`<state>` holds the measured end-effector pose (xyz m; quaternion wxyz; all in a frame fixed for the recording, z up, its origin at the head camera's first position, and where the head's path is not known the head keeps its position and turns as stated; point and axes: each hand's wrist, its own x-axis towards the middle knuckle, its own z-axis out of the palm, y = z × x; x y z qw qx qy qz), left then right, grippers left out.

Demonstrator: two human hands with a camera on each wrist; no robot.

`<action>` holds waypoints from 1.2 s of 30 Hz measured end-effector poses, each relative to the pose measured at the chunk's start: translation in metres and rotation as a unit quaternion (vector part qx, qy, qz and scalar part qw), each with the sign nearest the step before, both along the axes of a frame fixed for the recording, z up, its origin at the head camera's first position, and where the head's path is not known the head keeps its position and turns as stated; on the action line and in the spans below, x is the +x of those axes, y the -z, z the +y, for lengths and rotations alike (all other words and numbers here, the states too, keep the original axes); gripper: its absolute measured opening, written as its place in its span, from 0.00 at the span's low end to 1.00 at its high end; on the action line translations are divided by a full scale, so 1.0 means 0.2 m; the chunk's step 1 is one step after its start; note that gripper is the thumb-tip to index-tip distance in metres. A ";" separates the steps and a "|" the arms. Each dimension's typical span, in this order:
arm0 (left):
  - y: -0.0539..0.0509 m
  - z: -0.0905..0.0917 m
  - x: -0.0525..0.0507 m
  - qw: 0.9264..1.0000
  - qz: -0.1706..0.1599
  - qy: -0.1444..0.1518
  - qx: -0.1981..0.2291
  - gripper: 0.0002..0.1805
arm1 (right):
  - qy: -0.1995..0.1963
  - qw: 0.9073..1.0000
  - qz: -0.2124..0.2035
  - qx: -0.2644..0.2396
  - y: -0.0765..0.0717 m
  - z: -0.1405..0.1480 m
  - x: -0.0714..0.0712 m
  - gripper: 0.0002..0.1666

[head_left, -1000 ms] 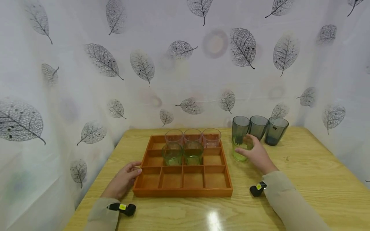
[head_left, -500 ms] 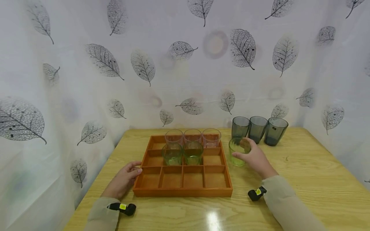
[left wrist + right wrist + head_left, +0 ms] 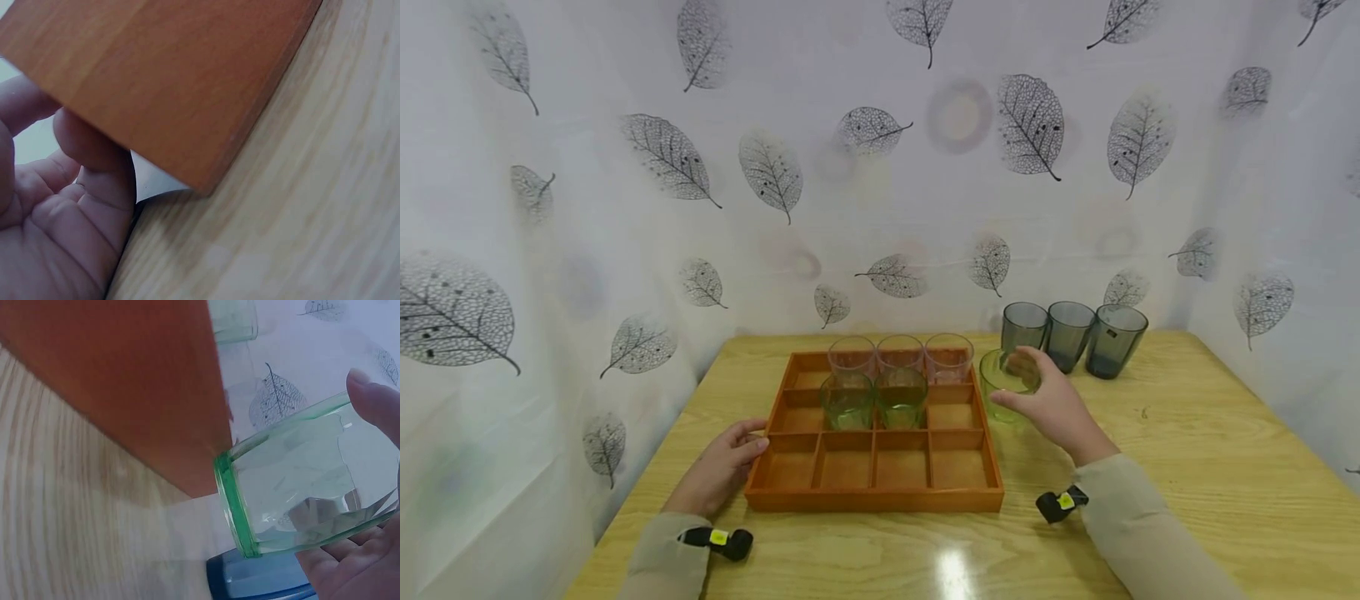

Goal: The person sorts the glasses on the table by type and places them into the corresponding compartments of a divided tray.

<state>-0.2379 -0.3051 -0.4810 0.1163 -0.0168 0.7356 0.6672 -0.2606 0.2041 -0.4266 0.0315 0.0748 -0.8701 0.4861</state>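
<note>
My right hand (image 3: pixel 1058 408) grips a green glass (image 3: pixel 1006 390) beside the right wall of the wooden tray (image 3: pixel 880 500). In the right wrist view the thumb and fingers (image 3: pixel 350 553) lie around the glass (image 3: pixel 300 481), its thick green base pointing toward the tray's side (image 3: pixel 125 381). My left hand (image 3: pixel 718 471) rests against the tray's left side, fingertips at its edge; the left wrist view shows bent fingers (image 3: pixel 94 144) touching the wood (image 3: pixel 169 81). Two green glasses (image 3: pixel 847 407) stand in the middle row, and several pinkish glasses (image 3: pixel 949 362) in the back row.
Three dark grey glasses (image 3: pixel 1116 342) stand in a row at the table's back right, behind my right hand. The wooden table (image 3: pixel 1210 467) reaches back to a white curtain (image 3: pixel 880 200) with a leaf print, which also hangs at both sides.
The right hand has carried the green glass left, from in front of the dark glasses to the tray's right edge, rising slightly at the end. The left hand and tray have not moved.
</note>
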 end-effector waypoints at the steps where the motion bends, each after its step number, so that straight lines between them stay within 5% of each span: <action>1: 0.00 0.00 0.00 1.000 0.000 -0.001 0.000 0.30 | 0.001 1.000 0.002 -0.001 -0.01 -0.01 0.00 0.63; 20: -0.01 0.01 0.01 1.000 0.003 0.000 -0.004 0.31 | -0.031 0.999 0.022 -0.038 -0.10 -0.13 0.03 0.61; 30: -0.01 0.01 0.01 1.000 0.005 0.003 -0.001 0.31 | -0.043 0.994 0.024 -0.096 -0.01 -0.23 0.01 0.60; 36: -0.01 0.01 0.01 1.000 0.006 0.002 -0.007 0.31 | -0.017 0.997 -0.002 -0.070 0.03 -0.27 0.01 0.61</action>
